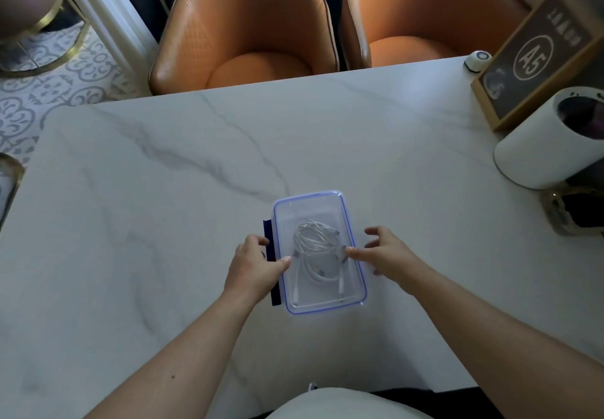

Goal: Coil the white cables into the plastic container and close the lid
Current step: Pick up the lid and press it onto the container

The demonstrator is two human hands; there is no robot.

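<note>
Marble table (163,190): open room on all sides. Plastic container (360,283) near centre, long axis running away from the person. Lid (310,206) seated on top, white cables (313,244) coiled inside. Left hand (253,265) grips the left edge at the blue latch (276,297) (standing out sideways, likely unclipped). Right hand (387,253) has fingers spread, thumb touching the lid's right edge.
</note>
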